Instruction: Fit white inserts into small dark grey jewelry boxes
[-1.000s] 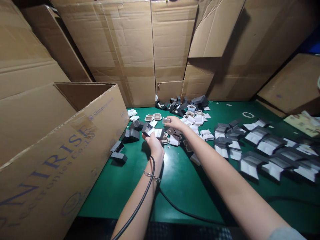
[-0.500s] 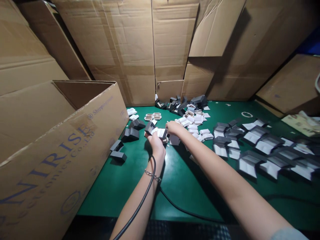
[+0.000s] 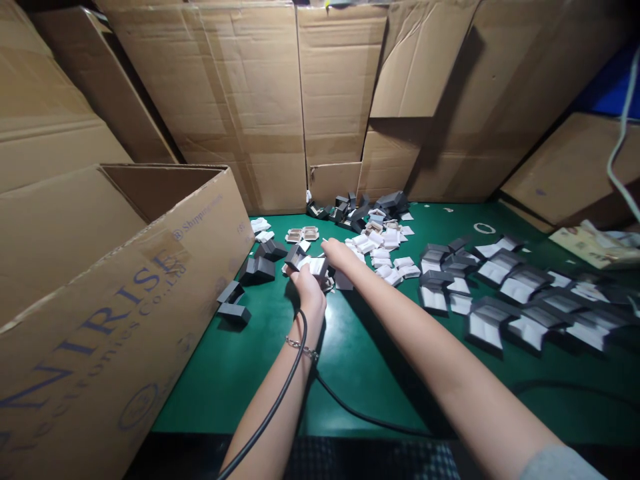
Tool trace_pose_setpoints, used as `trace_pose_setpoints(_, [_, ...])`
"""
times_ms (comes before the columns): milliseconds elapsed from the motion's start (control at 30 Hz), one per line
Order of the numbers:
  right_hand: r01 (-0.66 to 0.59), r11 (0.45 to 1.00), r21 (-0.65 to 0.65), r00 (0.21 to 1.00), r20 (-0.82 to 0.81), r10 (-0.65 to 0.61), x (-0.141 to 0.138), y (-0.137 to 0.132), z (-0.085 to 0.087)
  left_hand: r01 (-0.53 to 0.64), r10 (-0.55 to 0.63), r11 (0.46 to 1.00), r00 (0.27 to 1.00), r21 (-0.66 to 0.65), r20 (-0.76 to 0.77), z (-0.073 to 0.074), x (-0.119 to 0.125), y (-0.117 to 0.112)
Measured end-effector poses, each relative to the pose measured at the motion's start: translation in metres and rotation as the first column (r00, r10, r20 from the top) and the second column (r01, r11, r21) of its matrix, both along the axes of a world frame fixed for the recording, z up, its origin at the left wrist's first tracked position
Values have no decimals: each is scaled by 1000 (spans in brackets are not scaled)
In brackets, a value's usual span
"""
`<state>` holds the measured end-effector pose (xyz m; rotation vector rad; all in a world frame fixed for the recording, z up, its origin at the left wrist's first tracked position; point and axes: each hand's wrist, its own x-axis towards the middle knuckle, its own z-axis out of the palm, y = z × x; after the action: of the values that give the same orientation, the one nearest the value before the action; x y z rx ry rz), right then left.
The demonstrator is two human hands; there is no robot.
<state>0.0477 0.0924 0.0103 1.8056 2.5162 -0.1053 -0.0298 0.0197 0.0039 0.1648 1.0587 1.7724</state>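
My left hand [image 3: 309, 288] is closed around a small open dark grey box with a white lining [image 3: 304, 261], held just above the green table [image 3: 360, 347]. My right hand [image 3: 338, 252] has its fingers pinched at the right edge of that box, pressing a small white insert into it. A pile of loose white inserts [image 3: 381, 248] lies just beyond my right hand. Open grey boxes with white linings [image 3: 505, 293] are laid out in rows to the right. A chain bracelet is on my left wrist, and a black cable [image 3: 280, 400] runs along that arm.
A large open cardboard carton [image 3: 125, 293] stands at the left. Flattened cardboard sheets [image 3: 300, 100] lean along the back. Closed grey boxes [image 3: 260, 269] sit near the carton, more dark boxes [image 3: 360, 205] at the back. Two small trays [image 3: 303, 234] lie nearby. A white ring [image 3: 484, 228] lies far right.
My right hand drew back from the insert pile to the box in my left hand and brought a white insert to it. The view shifted slightly.
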Motion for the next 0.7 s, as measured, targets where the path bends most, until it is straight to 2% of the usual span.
trace_pose_setpoints(200, [-1, 996, 92, 997, -81, 9, 18, -6, 6, 16, -15, 1000, 999, 15, -51, -3, -1, 0])
trace_pose_setpoints(300, [62, 971, 232, 945, -326, 17, 32, -16, 19, 20, -21, 1000, 997, -15, -70, -5, -2, 1])
trace_pose_setpoints(333, [119, 961, 251, 896, -445, 6, 38, -23, 24, 23, -25, 999, 997, -29, -78, -5, -2, 1])
trace_pose_setpoints(367, [185, 958, 218, 823, -567, -30, 43, -32, 27, 31, -34, 999, 996, -39, -85, -5, -3, 1])
trace_pose_setpoints(400, [236, 964, 125, 723, -685, -88, 48, -43, 29, 37, -40, 998, 995, -43, -89, -5, -3, 1])
trace_pose_setpoints(433, [226, 973, -40, 601, -780, -172, 52, -56, 29, 38, -41, 998, 995, -45, -86, -4, -3, 1])
trace_pose_setpoints(467, [154, 958, -240, 467, -837, -285, 56, -72, 27, 33, -36, 999, 996, -43, -79, -4, -4, 1])
trace_pose_setpoints(500, [11, 922, -387, 344, -864, -367, 60, -90, 23, 24, -27, 999, 997, -39, -72, -3, -4, 0])
trace_pose_setpoints(533, [-147, 861, -488, 254, -860, -444, 63, -109, 17, 13, -15, 999, 998, -35, -68, -3, -5, 0])
trace_pose_setpoints(567, [-284, 792, -541, 181, -841, -509, 66, -129, 11, 2, -4, 999, 998, -34, -64, -2, -5, 0])
trace_pose_setpoints(633, [-465, 644, -608, 82, -754, -652, 70, -166, -4, -10, 8, 999, 998, -39, -61, -2, -5, 0])
trace_pose_setpoints(667, [-518, 583, -625, 55, -705, -707, 71, -182, -11, -12, 9, 999, 998, -43, -60, -2, -5, 0])
trace_pose_setpoints(700, [-572, 512, -641, 60, -656, -753, 72, -196, -17, -8, 5, 999, 998, -45, -59, -2, -5, 1])
